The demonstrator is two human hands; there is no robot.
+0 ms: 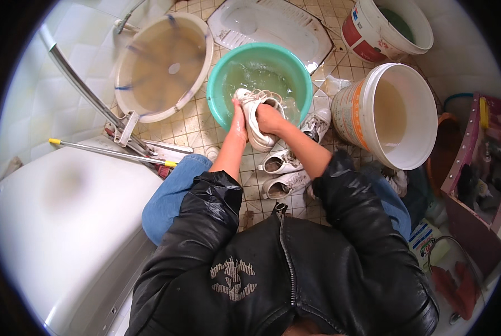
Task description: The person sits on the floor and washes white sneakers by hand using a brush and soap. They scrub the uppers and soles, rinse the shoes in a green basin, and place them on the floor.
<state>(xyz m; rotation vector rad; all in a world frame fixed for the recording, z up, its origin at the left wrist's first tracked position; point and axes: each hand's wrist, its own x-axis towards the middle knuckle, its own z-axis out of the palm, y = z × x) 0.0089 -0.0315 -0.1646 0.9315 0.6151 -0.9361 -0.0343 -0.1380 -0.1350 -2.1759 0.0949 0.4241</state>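
A white lace-up sneaker (250,112) is held over the near side of a green plastic basin (212,94), toe pointing away from me. My left hand (239,122) supports the shoe along its left side. Inside the shoe's opening is my right hand (270,119), its fingers hidden. Cloudy, slightly foamy water (267,79) fills part of the basin. On the tiles between my knees lie more white sneakers (279,163), partly covered by my right forearm. Another white sneaker (317,122) rests against the basin's right side.
A large round tub (122,90) of murky water stands left, beside a squat toilet (271,25). Two plastic buckets, one with an orange label (351,113) and one red and white (361,35), stand right. A mop pole (107,152) crosses the left side. A purple rack (464,210) is far right.
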